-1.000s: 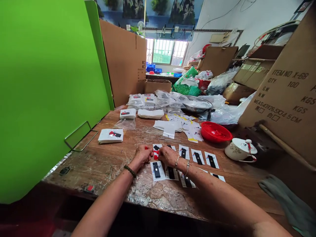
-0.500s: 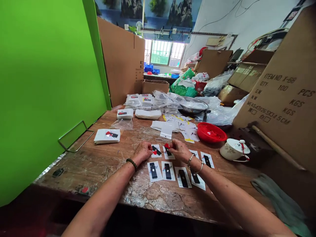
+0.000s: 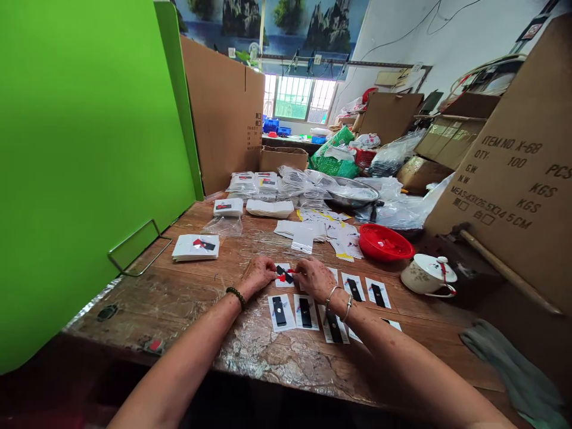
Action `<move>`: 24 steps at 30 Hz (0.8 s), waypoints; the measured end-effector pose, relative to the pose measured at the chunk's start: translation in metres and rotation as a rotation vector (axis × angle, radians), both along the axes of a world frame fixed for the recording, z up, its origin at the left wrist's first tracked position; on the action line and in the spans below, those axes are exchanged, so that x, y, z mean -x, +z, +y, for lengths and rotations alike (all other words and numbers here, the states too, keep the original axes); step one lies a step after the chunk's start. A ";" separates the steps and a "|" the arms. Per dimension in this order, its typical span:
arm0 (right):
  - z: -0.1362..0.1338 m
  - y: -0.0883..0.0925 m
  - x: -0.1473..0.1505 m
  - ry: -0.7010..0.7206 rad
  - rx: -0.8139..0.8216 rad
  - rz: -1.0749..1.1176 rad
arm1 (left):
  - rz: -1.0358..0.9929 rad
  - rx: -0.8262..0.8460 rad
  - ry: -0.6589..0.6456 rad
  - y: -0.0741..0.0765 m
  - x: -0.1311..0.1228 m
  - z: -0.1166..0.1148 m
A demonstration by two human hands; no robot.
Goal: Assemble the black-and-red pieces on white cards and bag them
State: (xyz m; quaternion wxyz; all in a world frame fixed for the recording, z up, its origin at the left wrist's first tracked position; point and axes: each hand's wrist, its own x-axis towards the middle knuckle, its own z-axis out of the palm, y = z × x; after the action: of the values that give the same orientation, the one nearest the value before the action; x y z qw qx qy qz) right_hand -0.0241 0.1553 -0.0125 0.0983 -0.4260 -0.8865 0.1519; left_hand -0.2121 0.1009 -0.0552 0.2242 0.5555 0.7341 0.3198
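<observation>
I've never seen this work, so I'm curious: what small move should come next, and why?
Perhaps the left hand and right hand should press the red bits against the black strip: red shows on either side of the strip, close to each hand, and the top of the card stack shows red with black.

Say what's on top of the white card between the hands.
A black strip slants over the white card, with red by the left hand. The card surface beneath them is covered, so not visible.

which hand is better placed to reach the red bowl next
Probably the right hand: it is nearer the red bowl, which stands to its right; the left hand is farther left.
</observation>
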 end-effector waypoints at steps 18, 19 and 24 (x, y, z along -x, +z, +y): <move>0.023 -0.013 -0.002 -0.187 0.317 0.335 | 0.009 -0.007 -0.035 -0.002 0.001 -0.001; 0.026 -0.013 -0.007 -0.199 0.329 0.352 | 0.011 -0.005 -0.038 -0.001 0.001 -0.001; 0.031 -0.013 -0.022 -0.220 0.391 0.410 | -0.009 -0.003 -0.046 0.001 0.003 0.000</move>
State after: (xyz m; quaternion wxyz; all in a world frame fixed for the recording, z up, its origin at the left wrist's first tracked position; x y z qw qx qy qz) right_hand -0.0017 0.1866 -0.0251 0.2074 -0.4906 -0.7507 0.3909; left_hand -0.2147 0.1007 -0.0541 0.2342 0.5708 0.7198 0.3181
